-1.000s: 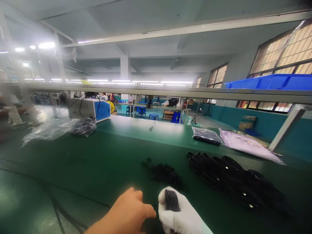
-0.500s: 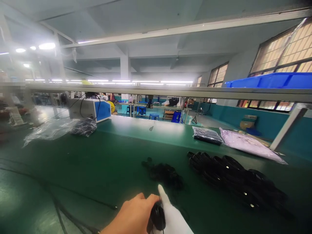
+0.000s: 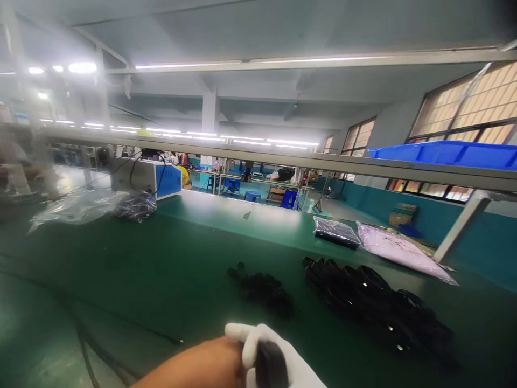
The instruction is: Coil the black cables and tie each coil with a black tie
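Note:
At the bottom middle, my right hand [image 3: 293,360], in a white glove, is closed around a bundle of black cable [image 3: 271,366]. Its gloved fingers bend over the near side of the coil. My left hand [image 3: 212,360] is bare and comes in from the lower left, pressed up against the glove. The left fingers are hidden behind the glove and blurred, so their grip does not show. Just beyond both hands, a small heap of black pieces [image 3: 264,291] lies on the green tabletop [image 3: 161,269].
Several coiled black cables [image 3: 371,302] with shiny plugs lie at right. Behind them are a black pack in clear film [image 3: 337,231] and a pink plastic bag [image 3: 399,250]. Loose cables [image 3: 81,323] cross the left. A blue-and-white machine [image 3: 167,180] and clear bags [image 3: 76,207] stand farther back.
The view has tilted and shifted slightly. My gloved right fingers have moved from pointing outward to wrapping over the cable bundle. My left fingers, visible before, are now behind the glove.

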Motion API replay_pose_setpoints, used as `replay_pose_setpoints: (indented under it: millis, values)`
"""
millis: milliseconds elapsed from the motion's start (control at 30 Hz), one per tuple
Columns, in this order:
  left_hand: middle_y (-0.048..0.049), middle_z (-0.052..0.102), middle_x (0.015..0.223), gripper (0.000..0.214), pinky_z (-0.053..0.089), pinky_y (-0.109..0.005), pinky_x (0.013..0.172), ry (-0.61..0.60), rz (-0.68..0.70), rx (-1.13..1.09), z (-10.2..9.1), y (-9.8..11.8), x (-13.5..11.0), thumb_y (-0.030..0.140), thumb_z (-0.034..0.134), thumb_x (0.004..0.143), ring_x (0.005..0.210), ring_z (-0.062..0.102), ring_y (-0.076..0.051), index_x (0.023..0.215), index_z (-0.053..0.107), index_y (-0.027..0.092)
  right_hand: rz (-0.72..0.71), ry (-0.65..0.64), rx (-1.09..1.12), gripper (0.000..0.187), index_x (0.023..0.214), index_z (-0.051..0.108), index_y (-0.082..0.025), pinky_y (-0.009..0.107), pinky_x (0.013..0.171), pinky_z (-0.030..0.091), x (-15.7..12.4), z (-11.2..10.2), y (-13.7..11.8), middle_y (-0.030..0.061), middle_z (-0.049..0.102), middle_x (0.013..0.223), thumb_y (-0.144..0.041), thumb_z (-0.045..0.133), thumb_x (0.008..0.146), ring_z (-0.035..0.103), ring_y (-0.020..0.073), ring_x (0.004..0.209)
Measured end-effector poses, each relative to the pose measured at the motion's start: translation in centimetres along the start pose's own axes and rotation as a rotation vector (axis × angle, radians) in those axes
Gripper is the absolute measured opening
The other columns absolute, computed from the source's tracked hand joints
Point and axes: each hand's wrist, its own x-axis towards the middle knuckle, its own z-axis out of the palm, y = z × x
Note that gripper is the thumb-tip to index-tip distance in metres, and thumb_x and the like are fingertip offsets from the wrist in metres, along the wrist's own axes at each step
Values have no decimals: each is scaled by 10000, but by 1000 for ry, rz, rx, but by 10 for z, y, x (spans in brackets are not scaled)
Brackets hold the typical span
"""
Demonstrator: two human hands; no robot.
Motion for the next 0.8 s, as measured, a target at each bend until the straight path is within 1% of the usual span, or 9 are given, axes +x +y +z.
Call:
replay_pose_setpoints:
  millis: [133,267,333,400,467,533,633,733,800]
  values:
    - [-12,617,552,158,394,-244,459,68,-124,-270,-7,26,-7,326,588,653,430,491,-115,642,600,168,-32,-58,386,393,832,520,-214,304,634,452,6,-2,9,66,587,1031,-346,781,570,562,144,685]
    - [-34,666,749,242,472,-265,662,234,102,-543,-9,42,-16,263,649,668,678,604,-146,872,588,147,34,-193,464,501,986,519,-230,236,521,380,4,-10,6,-38,575,671,-272,788,566,445,83,467]
    - [-42,668,832,224,467,-288,773,306,178,-428,-6,43,-20,240,616,715,806,610,-170,925,594,163,77,-182,425,533,1046,517,-221,245,536,390,3,-14,7,-68,529,571,-261,775,581,444,94,458]
    - [-47,649,968,250,436,-311,869,375,250,-145,-2,42,-21,193,583,734,931,586,-194,981,623,199,93,-106,379,545,1030,551,-203,271,605,428,3,-17,12,-48,553,607,-252,797,546,515,128,556]
    - [-29,620,1019,353,419,-299,882,383,313,165,2,41,-18,98,552,696,973,561,-201,994,669,246,111,-21,362,499,971,596,-190,306,680,456,4,-16,18,-10,587,682,-308,812,538,564,173,687]
    - [-11,615,961,451,426,-262,803,369,336,331,7,37,-13,25,490,658,910,564,-180,970,700,274,122,23,375,446,926,618,-180,330,693,473,5,-13,22,20,599,715,-433,780,596,576,201,739]
    - [8,593,834,405,409,-226,658,443,296,325,10,29,-3,25,442,686,759,558,-137,881,708,261,154,-6,507,474,952,607,-163,302,636,477,4,-7,24,34,602,767,-564,673,709,582,165,687]
    - [16,567,773,286,392,-235,622,534,199,312,5,23,0,90,476,718,700,533,-133,823,693,245,141,-83,693,443,1037,570,-168,244,580,460,6,-3,23,36,619,864,-533,626,792,601,112,614]
    - [14,580,805,252,403,-245,651,486,171,273,-5,23,-2,133,524,720,711,531,-138,873,692,242,152,-126,785,402,1030,564,-158,214,551,450,10,-2,24,52,642,863,-506,595,831,632,119,623]
